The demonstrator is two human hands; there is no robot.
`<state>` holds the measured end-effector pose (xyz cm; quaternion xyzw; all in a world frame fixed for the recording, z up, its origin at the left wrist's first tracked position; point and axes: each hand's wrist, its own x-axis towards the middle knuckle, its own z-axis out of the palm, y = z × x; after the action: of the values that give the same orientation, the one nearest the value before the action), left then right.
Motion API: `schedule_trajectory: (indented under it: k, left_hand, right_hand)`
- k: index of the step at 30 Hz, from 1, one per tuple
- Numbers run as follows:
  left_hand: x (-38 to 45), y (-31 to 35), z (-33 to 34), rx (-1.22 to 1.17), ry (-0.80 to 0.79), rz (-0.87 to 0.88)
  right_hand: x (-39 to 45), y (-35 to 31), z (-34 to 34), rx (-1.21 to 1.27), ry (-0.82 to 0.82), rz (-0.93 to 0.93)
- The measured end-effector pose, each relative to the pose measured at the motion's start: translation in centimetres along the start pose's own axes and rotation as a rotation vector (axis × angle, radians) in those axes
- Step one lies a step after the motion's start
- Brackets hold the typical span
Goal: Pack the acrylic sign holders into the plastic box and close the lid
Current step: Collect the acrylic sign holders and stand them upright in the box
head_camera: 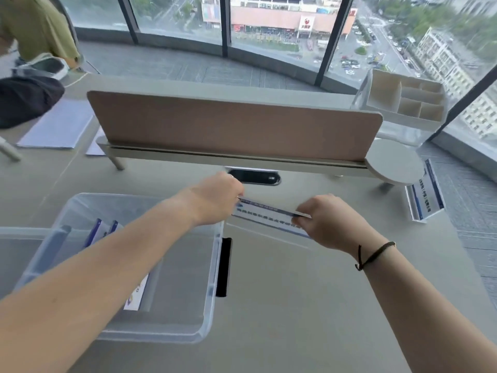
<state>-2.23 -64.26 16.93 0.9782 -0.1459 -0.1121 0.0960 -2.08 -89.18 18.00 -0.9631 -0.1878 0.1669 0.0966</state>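
I hold a clear acrylic sign holder (269,215) with a blue-and-white printed insert just above the table. My left hand (217,196) grips its left end and my right hand (330,220) grips its right end. A clear plastic box (212,265) stands open at the lower left, under my left forearm. Inside it, two sign holders (100,232) lean near the back left and another (135,294) shows below my arm. One more sign holder (425,196) stands on the table at the right edge. The box lid is not clearly visible.
A brown desk divider (234,125) on a grey rail crosses the table behind my hands, with a cable slot (255,177) below it. A white compartment tray (406,100) sits at the back right. Papers (59,125) and a person in green (35,25) are at the far left.
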Motion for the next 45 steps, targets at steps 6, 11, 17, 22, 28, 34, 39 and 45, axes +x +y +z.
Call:
schedule_trajectory:
  k: [6,11,17,22,28,34,39,45]
  left_hand:
    - [-6.4,-5.5,-3.4,-0.064,0.069,-0.04]
    - [-10.0,-9.9,-4.3,-0.121,0.069,-0.058]
    - [-12.1,-15.7,-5.0,-0.147,0.048,-0.058]
    - [-11.9,-19.1,-3.4,-0.208,0.122,-0.029]
    - [-12.8,-20.3,1.3,-0.352,0.114,-0.086]
    - [-14.9,-22.5,7.5,-0.25,-0.16,-0.221]
    - [-16.5,-23.1,11.6,-0.067,-0.345,-0.121]
    - [-17.0,-23.4,14.2,-0.033,-0.324,-0.121]
  right_hand:
    - [0.7,-9.1,-1.4,-0.117,0.034,-0.077]
    - [1.2,-14.9,-1.1,-0.17,-0.011,-0.121]
    - [1.8,-20.9,2.1,0.075,-0.062,-0.108]
    - [1.9,-24.5,7.2,0.19,0.021,-0.055]
    - [1.5,-24.3,13.1,0.301,0.077,0.148]
    - [1.4,-23.3,18.4,0.351,0.084,0.326]
    - [2.4,-24.2,21.0,0.39,0.082,0.455]
    - [3.0,-24.7,23.6,0.374,-0.024,0.512]
